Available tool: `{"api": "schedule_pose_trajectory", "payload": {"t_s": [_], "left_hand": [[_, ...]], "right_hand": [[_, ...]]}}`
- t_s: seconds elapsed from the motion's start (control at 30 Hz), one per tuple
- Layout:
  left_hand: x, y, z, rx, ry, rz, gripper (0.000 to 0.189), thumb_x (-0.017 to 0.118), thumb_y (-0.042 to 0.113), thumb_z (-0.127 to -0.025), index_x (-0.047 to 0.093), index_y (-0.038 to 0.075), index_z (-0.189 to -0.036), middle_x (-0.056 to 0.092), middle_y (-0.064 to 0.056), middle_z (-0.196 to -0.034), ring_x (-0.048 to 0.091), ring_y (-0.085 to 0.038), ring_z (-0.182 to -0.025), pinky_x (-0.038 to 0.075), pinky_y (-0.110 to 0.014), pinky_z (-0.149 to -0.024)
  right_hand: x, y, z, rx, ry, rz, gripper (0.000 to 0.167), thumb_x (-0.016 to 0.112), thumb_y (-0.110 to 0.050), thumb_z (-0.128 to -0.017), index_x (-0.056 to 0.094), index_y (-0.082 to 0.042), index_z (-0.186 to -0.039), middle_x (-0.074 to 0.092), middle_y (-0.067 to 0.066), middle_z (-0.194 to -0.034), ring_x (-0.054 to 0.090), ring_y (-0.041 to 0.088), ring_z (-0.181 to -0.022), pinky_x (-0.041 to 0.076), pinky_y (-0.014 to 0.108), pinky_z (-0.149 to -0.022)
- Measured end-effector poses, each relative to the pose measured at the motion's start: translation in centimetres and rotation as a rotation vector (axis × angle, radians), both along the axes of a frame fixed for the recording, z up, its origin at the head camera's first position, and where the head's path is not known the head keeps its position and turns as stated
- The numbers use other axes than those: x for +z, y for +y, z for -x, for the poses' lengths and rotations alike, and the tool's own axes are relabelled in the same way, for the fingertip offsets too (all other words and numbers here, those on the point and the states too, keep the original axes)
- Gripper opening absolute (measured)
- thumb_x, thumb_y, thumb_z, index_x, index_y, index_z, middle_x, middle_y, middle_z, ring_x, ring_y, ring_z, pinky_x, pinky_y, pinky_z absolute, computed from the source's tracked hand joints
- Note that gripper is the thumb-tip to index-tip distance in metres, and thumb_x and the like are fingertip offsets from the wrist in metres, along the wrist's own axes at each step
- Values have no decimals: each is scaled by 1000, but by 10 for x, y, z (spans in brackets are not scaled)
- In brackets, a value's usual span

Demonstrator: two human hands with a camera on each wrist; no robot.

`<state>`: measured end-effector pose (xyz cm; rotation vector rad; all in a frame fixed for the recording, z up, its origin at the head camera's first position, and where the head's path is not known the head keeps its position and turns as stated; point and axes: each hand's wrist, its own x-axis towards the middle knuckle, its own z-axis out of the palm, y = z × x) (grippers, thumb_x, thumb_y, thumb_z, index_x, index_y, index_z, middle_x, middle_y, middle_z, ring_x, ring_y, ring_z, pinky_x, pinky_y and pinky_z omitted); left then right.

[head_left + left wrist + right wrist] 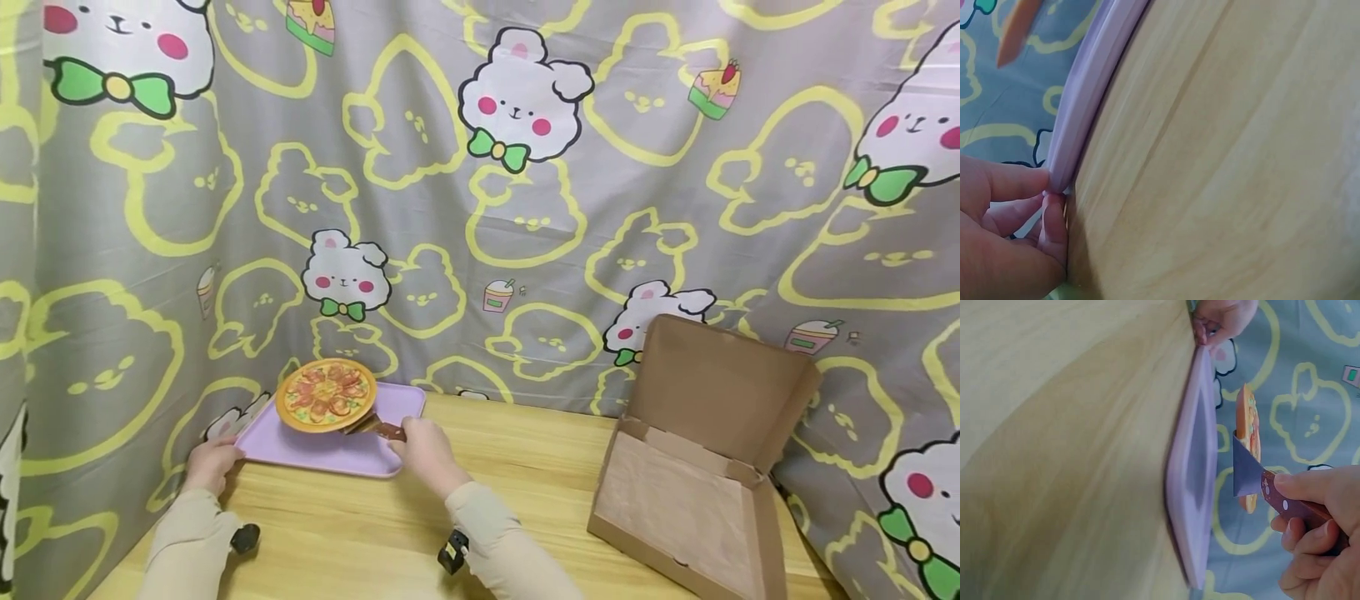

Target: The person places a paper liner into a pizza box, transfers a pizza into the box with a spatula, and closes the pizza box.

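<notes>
My right hand (427,454) grips the brown handle of a spatula (1294,506) with a flat metal blade. A round pizza (326,395) with red and green toppings rests on that blade. In the right wrist view the pizza is raised off the lilac tray (315,457), with a gap between them. At the tray's near left corner my left hand (212,463) pinches the rim between thumb and fingers, as the left wrist view shows close up. The tray lies on the wooden table. Most of the blade is hidden under the pizza in the head view.
An open cardboard pizza box (675,508) stands on the right of the wooden table (517,475), its lid (720,392) raised and leaning back. A grey patterned curtain (450,208) hangs behind the table and along both sides, close to the tray's far edge.
</notes>
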<state>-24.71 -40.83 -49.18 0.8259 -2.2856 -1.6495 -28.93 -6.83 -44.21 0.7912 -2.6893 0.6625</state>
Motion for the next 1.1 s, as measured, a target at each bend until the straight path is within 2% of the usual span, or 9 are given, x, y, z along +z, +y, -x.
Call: {"api": "schedule_pose_trajectory", "payload": {"t_s": [0.33,0.43,0.57,0.67,0.77,0.83,0.97,1.03,1.1], "left_hand": [[4,5,0,-6,15,32,60,49,0,-85,31,-19,-140,26,-38,-148,34,-45,-130,42,-25,-88],[5,5,0,4,34,-82,60,51,4,-89,30,-18,-142,25,-31,-153,55,-21,-105,45,-14,-73],[10,8,-1,54,74,-245,61,52,6,-92,29,-17,-143,50,-17,-140,49,5,-73,50,-12,-67],[16,12,-3,43,84,-294,64,50,10,-95,23,-11,-148,44,-11,-148,48,8,-76,49,-12,-71],[21,18,-6,16,85,-317,65,45,15,-98,14,-1,-153,6,-5,-163,44,10,-85,45,-12,-79],[25,23,-8,21,92,-320,65,44,19,-99,13,1,-154,1,-3,-164,48,4,-101,44,-20,-93],[30,31,-10,31,124,-307,65,42,25,-100,14,-1,-153,0,-7,-164,29,-22,-144,24,-38,-120],[32,35,-12,45,139,-292,65,42,27,-100,17,-2,-152,9,-10,-164,27,-25,-144,23,-39,-121],[33,39,-14,62,147,-289,64,43,29,-100,21,-2,-152,24,-13,-158,42,-19,-127,31,-33,-114]], "right_hand": [[17,20,-4,37,49,3,27,75,-26,-85,59,-10,-71,56,-2,-61,42,8,-52,30,18,-46],[21,26,-7,45,26,12,24,75,-26,-85,60,-10,-74,57,-2,-62,42,7,-52,32,17,-46],[26,34,-11,45,20,20,22,74,-25,-86,61,-11,-75,58,-4,-63,42,5,-52,33,16,-46],[29,42,-14,37,41,15,22,74,-26,-86,62,-11,-74,57,-5,-63,41,4,-52,32,16,-46],[32,49,-17,31,43,14,23,73,-27,-86,63,-11,-75,56,-5,-62,39,4,-51,30,16,-45],[35,55,-18,32,37,24,22,74,-27,-86,64,-10,-76,57,-5,-62,39,4,-51,29,16,-45],[39,69,-22,39,30,40,20,75,-25,-85,65,-9,-78,58,-3,-64,38,4,-52,30,17,-46],[41,76,-25,42,28,49,19,75,-25,-85,65,-9,-79,59,-3,-64,38,4,-52,30,17,-46],[43,83,-27,40,28,56,19,75,-25,-85,65,-9,-79,59,-3,-64,37,4,-52,30,17,-46]]}}
